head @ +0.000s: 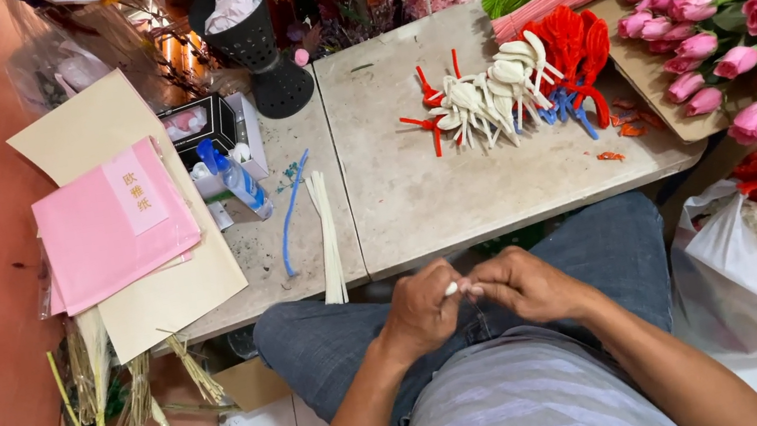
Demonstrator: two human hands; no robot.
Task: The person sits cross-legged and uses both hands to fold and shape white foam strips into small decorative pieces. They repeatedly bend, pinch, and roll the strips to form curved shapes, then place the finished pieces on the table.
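Nearby, hands pinching white piece, table

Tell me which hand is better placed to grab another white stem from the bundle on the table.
Left, probably. The white stems lie left of the lap, nearer the left hand; the right hand would have to cross over.

hands: two, left hand and right hand
blue bottle: one
black cup: one
pink paper pack: one
worktop slabs: two

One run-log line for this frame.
left hand: pinching small white pipe-cleaner piece | right hand: pinching same piece | over lap, beside stone table
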